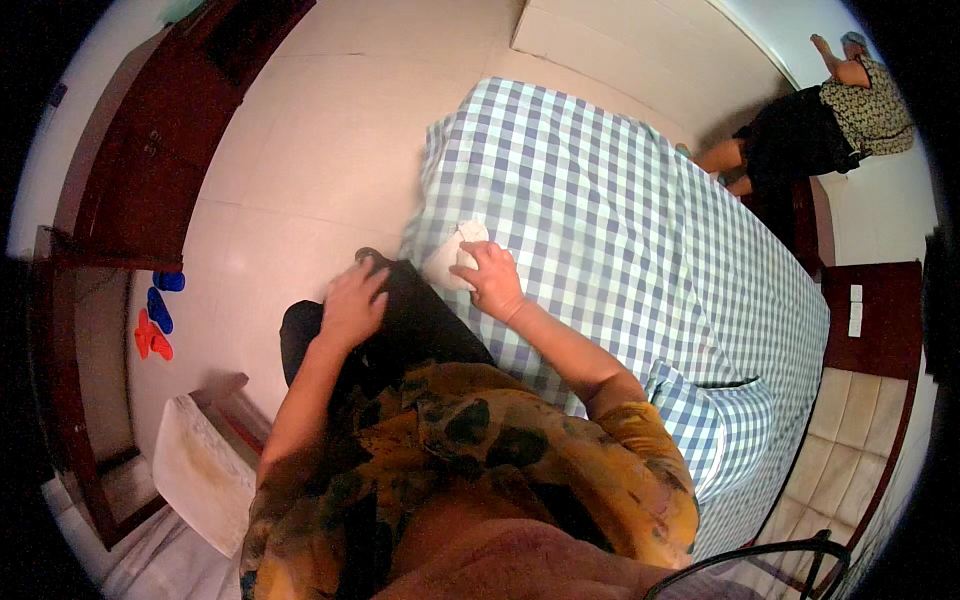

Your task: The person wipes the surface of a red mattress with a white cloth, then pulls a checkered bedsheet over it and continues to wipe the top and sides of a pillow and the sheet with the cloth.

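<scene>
Blue and white checks: a big checked sheet (pixel 620 220) covers the bed from its near edge to the far end.
White thing: a small white cloth (pixel 452 256) lies on the sheet, right at the near edge of the bed.
Right hand: the right hand (pixel 493 279) rests on the white cloth, fingers bent down over it. It presses or holds the cloth, but I cannot tell if the fingers truly pinch it.
Left hand: the left hand (pixel 351 304) lies flat on a black cloth (pixel 415 320) over the person's lap or knee, just beside the bed edge. The fingers are spread and loose, not squeezing anything.
Where the two hands are: near each other, the left one lower and off the bed, the right one up on the sheet.
Clothes: the person wears a yellow top with dark patches (pixel 470 470).
Pillow: a checked pillow (pixel 715 420) with the same blue and white squares sits on the bed, to the person's right.
Floor: pale tiles (pixel 300 150) lie left of the bed.
Shoes: blue slippers (pixel 162 298) and red slippers (pixel 150 338) sit on the floor by the dark wood cupboard (pixel 150 150).
Other person: someone in a dark skirt and a dotted top (pixel 830 125) stands at the far corner of the bed, well apart from the hands.
</scene>
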### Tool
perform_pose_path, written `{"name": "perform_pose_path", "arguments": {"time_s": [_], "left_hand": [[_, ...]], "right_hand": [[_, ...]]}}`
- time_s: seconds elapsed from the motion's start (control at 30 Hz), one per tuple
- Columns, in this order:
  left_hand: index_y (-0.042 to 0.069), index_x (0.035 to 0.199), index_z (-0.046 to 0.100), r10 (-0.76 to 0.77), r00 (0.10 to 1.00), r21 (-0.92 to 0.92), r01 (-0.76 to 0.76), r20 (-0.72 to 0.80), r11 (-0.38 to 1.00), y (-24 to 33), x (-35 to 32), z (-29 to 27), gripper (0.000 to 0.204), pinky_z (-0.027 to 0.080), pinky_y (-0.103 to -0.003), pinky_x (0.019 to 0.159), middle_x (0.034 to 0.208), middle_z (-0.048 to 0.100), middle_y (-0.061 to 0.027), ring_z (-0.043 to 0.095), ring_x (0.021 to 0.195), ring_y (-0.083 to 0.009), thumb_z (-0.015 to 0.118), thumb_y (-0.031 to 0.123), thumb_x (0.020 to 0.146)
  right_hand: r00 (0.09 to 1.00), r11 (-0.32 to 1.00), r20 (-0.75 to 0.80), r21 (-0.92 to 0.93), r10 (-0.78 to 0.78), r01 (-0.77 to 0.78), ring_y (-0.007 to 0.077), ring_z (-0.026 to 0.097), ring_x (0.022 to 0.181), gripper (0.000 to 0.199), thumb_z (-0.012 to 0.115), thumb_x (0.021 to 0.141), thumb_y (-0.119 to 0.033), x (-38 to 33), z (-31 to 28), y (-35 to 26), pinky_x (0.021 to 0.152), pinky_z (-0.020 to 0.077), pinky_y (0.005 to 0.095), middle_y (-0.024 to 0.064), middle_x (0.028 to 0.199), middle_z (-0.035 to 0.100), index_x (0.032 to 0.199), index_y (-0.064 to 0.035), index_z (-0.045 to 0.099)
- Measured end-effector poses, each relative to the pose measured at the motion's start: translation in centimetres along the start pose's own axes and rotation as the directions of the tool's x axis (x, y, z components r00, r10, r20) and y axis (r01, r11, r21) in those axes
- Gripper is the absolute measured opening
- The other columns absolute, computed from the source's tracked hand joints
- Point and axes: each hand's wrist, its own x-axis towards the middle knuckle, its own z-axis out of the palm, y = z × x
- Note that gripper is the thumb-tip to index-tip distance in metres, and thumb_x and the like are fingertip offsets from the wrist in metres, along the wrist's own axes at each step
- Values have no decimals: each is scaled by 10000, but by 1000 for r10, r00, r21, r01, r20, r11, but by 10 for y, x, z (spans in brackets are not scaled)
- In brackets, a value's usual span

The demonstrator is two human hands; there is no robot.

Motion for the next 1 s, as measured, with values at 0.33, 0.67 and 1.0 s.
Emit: {"name": "perform_pose_path", "arguments": {"time_s": [0.33,0.67,1.0], "left_hand": [[110,1308,461,-657,753,-162,644,-41,748,-109,-73,6,542,408,-433,950,1197,503,-238,487,1129,-373,575,366,844],[92,972,671,-517,854,239,490,64,838,-107,-31,-5,329,440,-441,844,1042,614,-90,551,1009,-305,564,375,842],[78,913,671,-494,869,130,486,29,864,-120,-21,1,302,447,-444,811,961,645,-95,582,941,-304,544,346,857]], "right_hand": [[831,902,-392,-6,394,-431,332,550,948,350,634,655,-28,121,20,95,783,459,446,121,1083,571,967,-181,681],[975,992,-182,-5,126,-129,335,495,1058,491,684,591,-53,56,7,2,883,405,443,143,1183,525,1054,-212,643],[984,962,-51,-226,-172,156,274,519,1009,529,690,596,-92,139,28,84,781,418,409,85,1148,550,1093,-254,608]]}}
